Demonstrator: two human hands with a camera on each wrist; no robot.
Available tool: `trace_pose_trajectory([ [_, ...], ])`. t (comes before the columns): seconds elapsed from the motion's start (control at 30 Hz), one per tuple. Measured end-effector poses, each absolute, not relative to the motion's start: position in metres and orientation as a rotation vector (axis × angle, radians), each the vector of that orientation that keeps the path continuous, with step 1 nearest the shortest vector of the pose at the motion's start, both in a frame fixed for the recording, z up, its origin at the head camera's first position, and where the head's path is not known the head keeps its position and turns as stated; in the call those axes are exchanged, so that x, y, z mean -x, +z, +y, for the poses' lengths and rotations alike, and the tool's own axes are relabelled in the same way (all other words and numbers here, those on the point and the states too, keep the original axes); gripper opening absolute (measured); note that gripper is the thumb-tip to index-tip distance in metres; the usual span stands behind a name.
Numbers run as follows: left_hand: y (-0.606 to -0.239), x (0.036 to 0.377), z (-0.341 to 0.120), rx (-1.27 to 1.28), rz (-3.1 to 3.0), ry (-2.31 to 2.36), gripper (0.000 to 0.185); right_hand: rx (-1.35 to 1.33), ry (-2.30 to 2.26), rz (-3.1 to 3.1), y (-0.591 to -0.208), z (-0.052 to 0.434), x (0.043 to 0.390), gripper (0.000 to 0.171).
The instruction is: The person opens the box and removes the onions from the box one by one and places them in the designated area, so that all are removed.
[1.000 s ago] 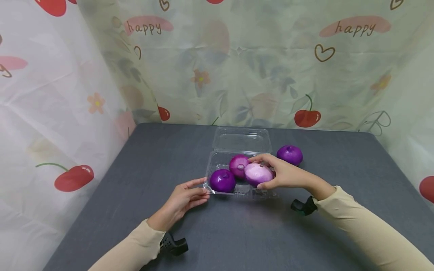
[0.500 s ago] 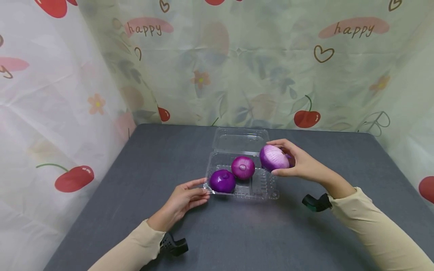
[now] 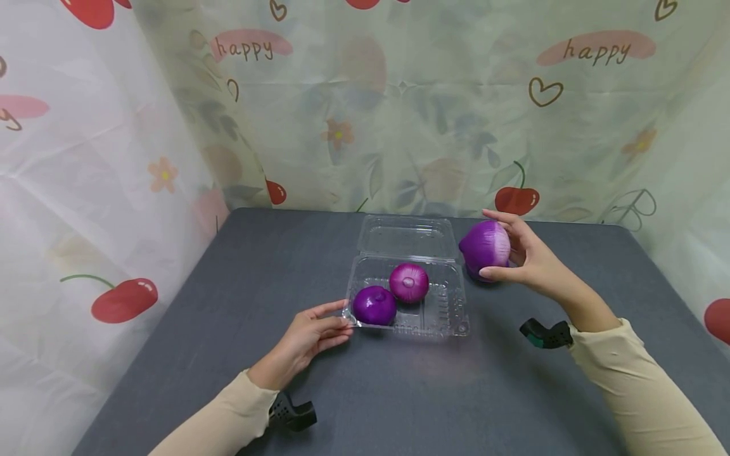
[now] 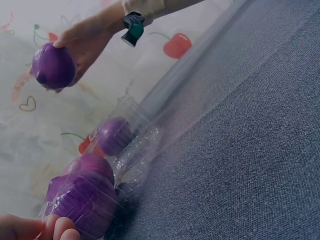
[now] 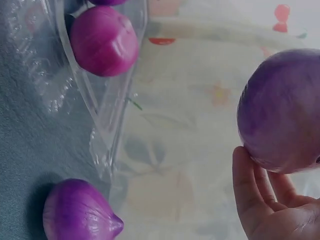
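Grey worktop [image 3: 239, 304] backed by cherry-print sheeting [image 3: 399, 114] on the far and left sides. Clear clamshell box [image 3: 450, 310] sits mid-worktop, lid folded flat toward the far side, so the tray is open from above. Two purple onions lie in its left half: dark onion [image 3: 374, 304] at the near-left corner, paler onion [image 3: 408, 282] just behind it; the right half shows bare plastic. Left hand [image 3: 310, 332] rests on the worktop, straight fingertips touching the tray's near-left corner, probably steadying the light box against sliding. Right hand [image 3: 527, 259] is raised off the worktop to the right of the lid, fingers and thumb curled round a held onion [image 3: 485, 246], clear of the tray. A fourth onion [image 5: 80, 212] lies on the worktop beside the box, mostly hidden behind the held one in the head view.
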State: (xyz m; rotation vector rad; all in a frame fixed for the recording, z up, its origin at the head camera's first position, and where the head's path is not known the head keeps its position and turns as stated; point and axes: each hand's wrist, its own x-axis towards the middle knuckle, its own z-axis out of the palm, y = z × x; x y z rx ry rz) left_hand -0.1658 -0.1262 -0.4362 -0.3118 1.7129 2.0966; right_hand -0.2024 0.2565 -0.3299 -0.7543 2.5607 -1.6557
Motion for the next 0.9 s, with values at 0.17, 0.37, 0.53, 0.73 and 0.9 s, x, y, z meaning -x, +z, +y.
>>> trace_pose_trajectory([
  [0.17,-0.436,0.165,-0.126,0.315,1.711,2.094,0.044,0.673,-1.733,2.558,-0.331,0.264,0.203,0.084],
  [0.37,-0.435,0.165,-0.126,0.309,1.701,2.097,0.045,0.608,-1.789,2.603,-0.333,0.276,0.202,0.08],
  [0.53,-0.436,0.165,-0.127,0.31,1.699,2.097,0.045,0.581,-1.901,2.574,-0.338,0.287,0.203,0.075],
  [0.73,-0.435,0.165,-0.127,0.309,1.698,2.1,0.045,0.534,-1.971,2.525,-0.344,0.298,0.203,0.075],
  [0.9,-0.435,0.165,-0.127,0.311,1.705,2.094,0.044,0.5,-1.889,2.592,-0.353,0.308,0.204,0.073],
])
